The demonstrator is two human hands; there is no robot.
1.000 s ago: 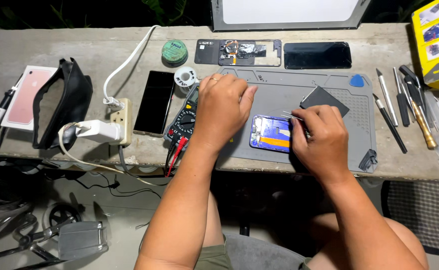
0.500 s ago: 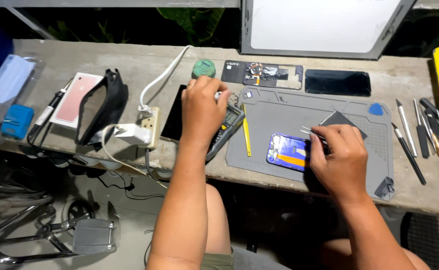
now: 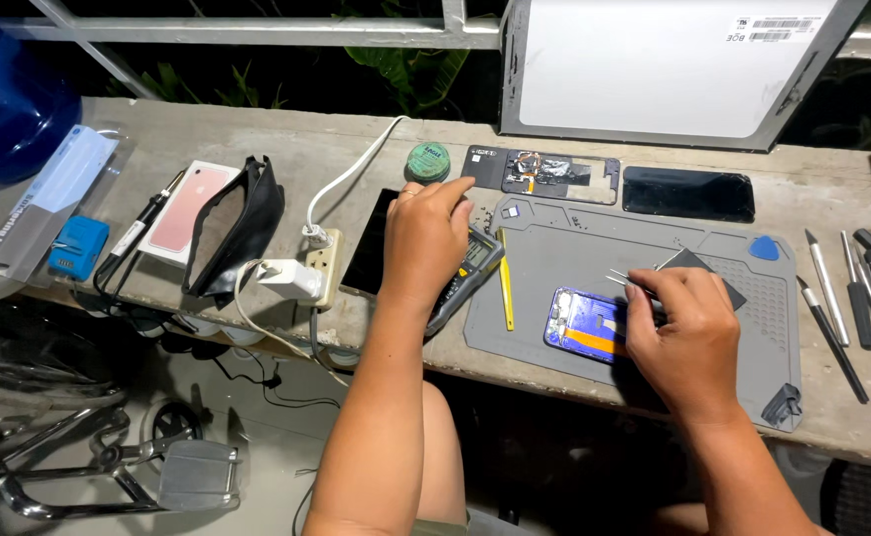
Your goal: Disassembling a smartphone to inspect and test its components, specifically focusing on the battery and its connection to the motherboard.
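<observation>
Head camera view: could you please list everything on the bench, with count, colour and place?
repair mat: 1, grey, bench centre-right
opened phone: 1, blue and orange, on mat
tweezers: 1, silver, in right grip
multimeter: 1, dark, mat's left edge
yellow pry stick: 1, on mat
solder tin: 1, green, rear
phone frame: 1, black, rear
dark screen: 1, rear right
power strip: 1, cream, left
black pouch: 1, left
hand tools: several, right edge
left hand: on multimeter
right hand: over opened phone
</observation>
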